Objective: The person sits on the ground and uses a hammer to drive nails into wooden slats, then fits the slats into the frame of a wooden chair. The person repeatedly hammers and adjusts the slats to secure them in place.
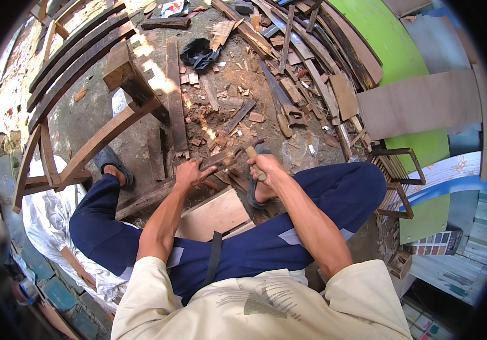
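Note:
My right hand (268, 169) is closed around the wooden handle of what looks like a hammer (251, 152), its dark head lying across the far end. Close to that head is the far end of a worn wooden beam (222, 161), which slants away from me between my legs. My left hand (190, 173) grips this beam a little nearer, with part of the fingers hidden. Below my forearms lies a pale wooden board (214, 216), partly covered by my leg.
A handsaw (282, 102) lies ahead among scraps and stacked planks (314, 62). At left stands a wooden chair-like frame (110, 133) beside a white sack (48, 218). A black plastic bag (199, 54) lies farther off. A small slatted wooden rack (396, 178) stands by my right knee.

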`<state>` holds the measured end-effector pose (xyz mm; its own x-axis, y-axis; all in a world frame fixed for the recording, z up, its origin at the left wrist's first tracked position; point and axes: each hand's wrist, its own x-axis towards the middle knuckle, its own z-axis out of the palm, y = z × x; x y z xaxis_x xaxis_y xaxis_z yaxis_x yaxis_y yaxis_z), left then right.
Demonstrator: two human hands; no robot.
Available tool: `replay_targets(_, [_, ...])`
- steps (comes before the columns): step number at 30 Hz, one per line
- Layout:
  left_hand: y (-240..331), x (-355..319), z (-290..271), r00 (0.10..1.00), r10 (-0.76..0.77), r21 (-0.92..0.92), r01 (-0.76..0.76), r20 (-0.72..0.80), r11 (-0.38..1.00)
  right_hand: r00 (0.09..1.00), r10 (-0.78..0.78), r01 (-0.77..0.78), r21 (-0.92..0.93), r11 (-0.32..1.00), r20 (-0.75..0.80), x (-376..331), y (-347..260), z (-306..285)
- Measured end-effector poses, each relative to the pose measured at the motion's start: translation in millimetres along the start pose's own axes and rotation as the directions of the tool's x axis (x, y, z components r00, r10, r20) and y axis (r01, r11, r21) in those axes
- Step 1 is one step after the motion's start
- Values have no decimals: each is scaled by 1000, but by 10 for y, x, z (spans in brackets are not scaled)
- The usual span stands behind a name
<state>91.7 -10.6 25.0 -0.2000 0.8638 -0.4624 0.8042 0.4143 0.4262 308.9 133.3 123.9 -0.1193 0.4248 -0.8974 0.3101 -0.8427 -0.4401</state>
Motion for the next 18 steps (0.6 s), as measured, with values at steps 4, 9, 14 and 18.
replay_targets(4, [-84, 122, -53, 998, -6, 16, 7, -58, 1000, 995, -95, 95, -3, 995, -37, -47, 17, 230])
replay_targets(9, [-161, 156, -87, 992, -46, 8, 47, -116, 999, 990, -121, 123, 20, 992, -69, -183, -58, 458])
replay_targets(14, [-137, 148, -91, 982, -67, 13, 70, -175, 997, 962, -252, 252, -13, 968, -104, -245, 133, 586])
replay_targets(18, [-124, 89, -148, 975, -49, -36, 42, -216, 998, 970, -233, 229, -54, 972, -71, -223, 112, 543])
